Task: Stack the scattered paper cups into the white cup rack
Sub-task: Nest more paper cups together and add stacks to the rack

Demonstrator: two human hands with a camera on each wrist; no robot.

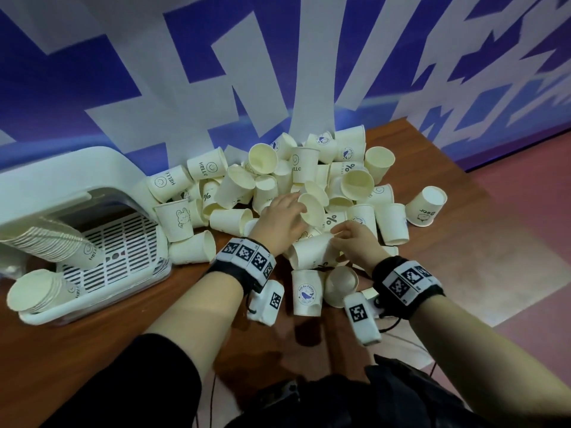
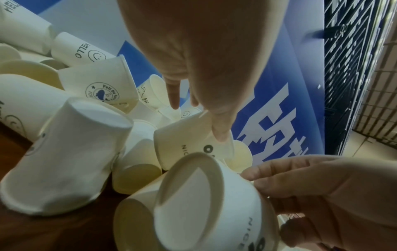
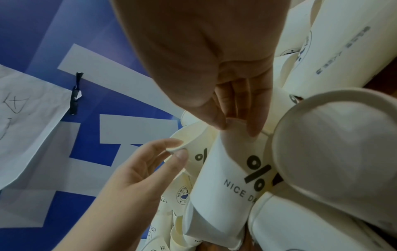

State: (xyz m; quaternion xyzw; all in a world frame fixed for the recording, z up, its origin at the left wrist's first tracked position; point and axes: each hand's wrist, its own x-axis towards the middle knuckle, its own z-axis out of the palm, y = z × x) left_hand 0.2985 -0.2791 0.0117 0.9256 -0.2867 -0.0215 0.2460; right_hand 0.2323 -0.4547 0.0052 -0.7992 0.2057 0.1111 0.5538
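Observation:
A heap of cream paper cups lies on the wooden table. The white cup rack stands at the left with two nested cup stacks lying in it. Over the heap, my left hand pinches the rim of an open-mouthed cup with a % mark, thumb and forefinger on its edge. Just to the right, my right hand pinches the end of a lying "% NICE DAY" cup between thumb and fingers. That cup's base faces the left wrist camera.
A whale-logo cup and another cup stand in front of my wrists. One lone cup sits at the right table edge, with pink floor beyond it. A blue and white banner wall backs the table.

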